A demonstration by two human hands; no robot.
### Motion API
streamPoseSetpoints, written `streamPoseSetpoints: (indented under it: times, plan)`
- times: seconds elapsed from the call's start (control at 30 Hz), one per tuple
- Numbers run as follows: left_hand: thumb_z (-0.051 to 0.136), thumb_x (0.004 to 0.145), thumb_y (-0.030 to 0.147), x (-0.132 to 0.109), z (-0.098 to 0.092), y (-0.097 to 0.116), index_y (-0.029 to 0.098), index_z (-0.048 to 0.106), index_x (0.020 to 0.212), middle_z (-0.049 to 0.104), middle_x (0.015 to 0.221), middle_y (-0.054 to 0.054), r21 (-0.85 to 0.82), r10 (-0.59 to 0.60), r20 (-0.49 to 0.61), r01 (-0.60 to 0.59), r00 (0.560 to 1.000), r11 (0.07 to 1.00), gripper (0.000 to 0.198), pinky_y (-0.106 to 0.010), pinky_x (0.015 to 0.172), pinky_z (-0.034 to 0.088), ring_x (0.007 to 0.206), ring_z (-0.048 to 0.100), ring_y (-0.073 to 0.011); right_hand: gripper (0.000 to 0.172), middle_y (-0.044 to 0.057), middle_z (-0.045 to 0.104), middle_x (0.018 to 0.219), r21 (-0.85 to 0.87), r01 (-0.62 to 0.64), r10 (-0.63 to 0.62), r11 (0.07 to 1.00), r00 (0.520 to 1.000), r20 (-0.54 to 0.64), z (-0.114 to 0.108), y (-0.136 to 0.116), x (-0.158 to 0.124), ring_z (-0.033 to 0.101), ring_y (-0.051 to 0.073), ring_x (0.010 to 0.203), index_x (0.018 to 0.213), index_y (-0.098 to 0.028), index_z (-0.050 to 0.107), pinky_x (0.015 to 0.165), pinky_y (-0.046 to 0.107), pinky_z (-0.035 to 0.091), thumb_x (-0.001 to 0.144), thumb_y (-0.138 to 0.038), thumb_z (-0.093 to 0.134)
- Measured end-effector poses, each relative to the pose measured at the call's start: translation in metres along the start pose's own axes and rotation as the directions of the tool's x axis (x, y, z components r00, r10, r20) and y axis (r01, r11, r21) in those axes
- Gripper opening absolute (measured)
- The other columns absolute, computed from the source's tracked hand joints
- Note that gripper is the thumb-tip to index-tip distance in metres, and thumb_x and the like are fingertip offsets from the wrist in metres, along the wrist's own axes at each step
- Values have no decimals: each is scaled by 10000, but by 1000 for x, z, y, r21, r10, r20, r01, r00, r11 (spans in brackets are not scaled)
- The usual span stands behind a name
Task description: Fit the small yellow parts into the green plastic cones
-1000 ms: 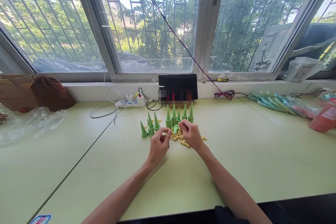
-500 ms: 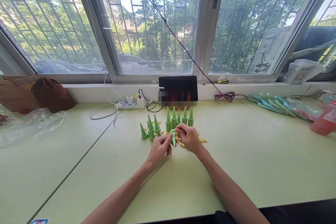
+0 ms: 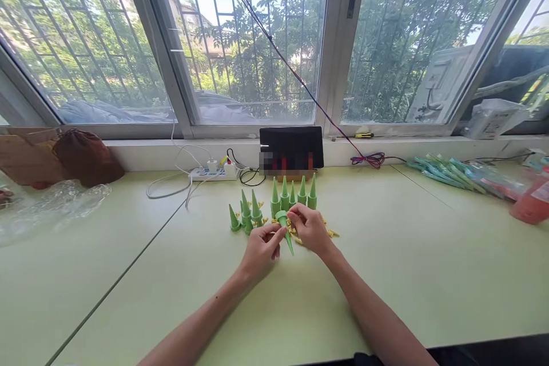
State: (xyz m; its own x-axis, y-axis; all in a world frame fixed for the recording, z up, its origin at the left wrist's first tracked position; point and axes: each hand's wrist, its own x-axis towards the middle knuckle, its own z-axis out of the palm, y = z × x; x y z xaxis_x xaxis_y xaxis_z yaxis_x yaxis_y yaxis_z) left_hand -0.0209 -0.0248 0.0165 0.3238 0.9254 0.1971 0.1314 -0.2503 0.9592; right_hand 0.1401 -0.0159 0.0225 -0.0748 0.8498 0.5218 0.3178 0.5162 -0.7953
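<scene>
A green cone (image 3: 289, 237) with a wide collar hangs between my hands, its tip pointing down toward me. My left hand (image 3: 262, 247) pinches it below the collar. Beside the collar, my right hand (image 3: 309, 229) has thumb and fingertips pressed together; whatever they hold is too small to make out. Behind my hands stands a row of upright green cones (image 3: 302, 191), and another green group (image 3: 245, 209) stands to the left. Small yellow pieces (image 3: 299, 239) lie scattered around and partly under my right hand.
At the table's (image 3: 171, 274) back stand a black screen (image 3: 291, 146) and a white power strip (image 3: 214, 172) with cables. Clear plastic and a brown bag (image 3: 88, 157) lie left; teal packets (image 3: 446, 171) and a red container (image 3: 532, 200) are right.
The held cone has turned in my left fingers, so more of its length shows and its tip points lower and to the right. Both hands have barely moved.
</scene>
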Motion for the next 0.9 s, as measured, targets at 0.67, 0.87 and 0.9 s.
streamPoseSetpoints:
  times: [0.67,0.87,0.9]
  plan:
    - [559,867,377,2,-3,-4,159,601,691,483,685,9,400,337,-133,-260,932,879,283,-204,485,367,490,442,-68,314,-40,485,508,212,-167,161,963,986,47,7,3,1,410,101,437,703,-199,485,435,216,327,912,-433,493]
    - [555,869,408,0,0,2,179,647,919,554,696,5,327,234,-159,-173,959,929,252,-199,452,361,462,463,-73,312,-48,439,529,187,-116,120,976,993,-12,5,0,1,381,97,459,717,-202,474,445,216,302,936,-425,462]
    - [551,870,422,-1,1,2,180,646,956,556,653,13,281,195,-173,-142,965,949,274,-197,443,363,443,461,-76,309,-49,435,532,181,-110,115,977,993,-21,4,0,1,374,96,460,723,-202,474,447,216,298,937,-425,460]
